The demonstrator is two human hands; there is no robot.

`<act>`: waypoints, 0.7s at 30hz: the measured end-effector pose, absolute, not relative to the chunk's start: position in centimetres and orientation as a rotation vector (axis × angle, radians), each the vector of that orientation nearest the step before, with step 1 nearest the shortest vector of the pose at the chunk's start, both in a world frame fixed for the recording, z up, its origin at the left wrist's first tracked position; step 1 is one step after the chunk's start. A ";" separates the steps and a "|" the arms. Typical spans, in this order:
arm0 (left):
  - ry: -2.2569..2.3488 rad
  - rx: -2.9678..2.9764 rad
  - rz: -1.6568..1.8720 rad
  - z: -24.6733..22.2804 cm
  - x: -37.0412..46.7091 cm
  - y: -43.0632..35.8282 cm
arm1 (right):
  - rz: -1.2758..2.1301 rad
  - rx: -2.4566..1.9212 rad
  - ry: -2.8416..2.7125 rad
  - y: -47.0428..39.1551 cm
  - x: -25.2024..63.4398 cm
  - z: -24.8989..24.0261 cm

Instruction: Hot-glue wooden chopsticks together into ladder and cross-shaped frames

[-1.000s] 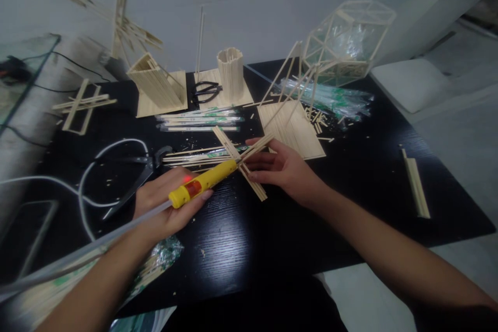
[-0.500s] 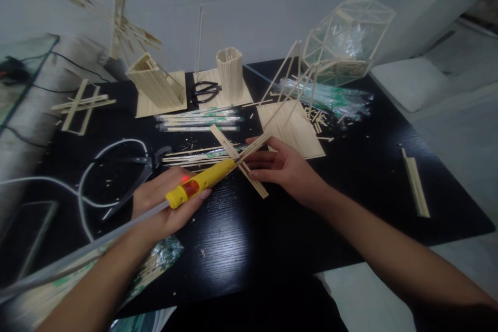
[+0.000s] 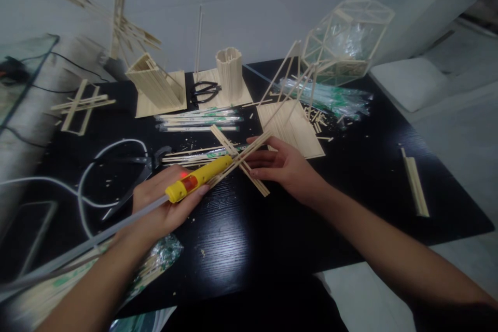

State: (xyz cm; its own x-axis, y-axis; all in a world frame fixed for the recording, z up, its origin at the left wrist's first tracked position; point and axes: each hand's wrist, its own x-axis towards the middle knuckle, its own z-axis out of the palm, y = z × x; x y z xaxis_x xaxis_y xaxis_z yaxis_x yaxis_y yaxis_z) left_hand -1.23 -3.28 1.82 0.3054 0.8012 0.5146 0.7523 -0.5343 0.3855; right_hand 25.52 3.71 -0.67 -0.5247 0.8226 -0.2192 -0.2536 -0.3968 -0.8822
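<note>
My left hand (image 3: pixel 161 202) is wrapped round a yellow pen-shaped hot glue gun (image 3: pixel 202 177) with a small red light glowing beside it. A long whitish stick or cord (image 3: pixel 128 224) trails from its rear end. The tip lies against the crossing of an X-shaped frame of thin wooden sticks (image 3: pixel 254 148). My right hand (image 3: pixel 286 168) grips that frame near its middle, thumb below and fingers behind. One arm of the X runs under the glue gun toward my left fingers; I cannot tell if they touch it.
Bagged sticks (image 3: pixel 200 119) lie behind the hands. At the back stand a stick cup (image 3: pixel 229 75), a slanted stick box (image 3: pixel 155 83) and black-handled scissors (image 3: pixel 206 92). A stick frame rises from a wooden panel (image 3: pixel 290 127). A white cable (image 3: pixel 80 192) loops at left; loose sticks (image 3: pixel 415 184) lie right.
The glue gun has shifted slightly left and up along the crossing, so more of the frame's near arm shows beneath it. My right hand has barely moved.
</note>
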 end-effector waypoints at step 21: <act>1.485 2.475 1.070 1.8 -1.4 -3.4 | 1.986 -0.820 -1.095 3.7 25.6 -0.9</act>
State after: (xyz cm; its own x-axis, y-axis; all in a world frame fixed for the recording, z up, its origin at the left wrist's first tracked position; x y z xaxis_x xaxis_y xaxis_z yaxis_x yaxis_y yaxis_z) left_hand -1.37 -3.40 1.85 0.2935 0.7968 0.5281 0.7529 -0.5331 0.3859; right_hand 25.56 3.71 -0.91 -0.5435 0.8186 -0.1856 -0.2797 -0.3851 -0.8795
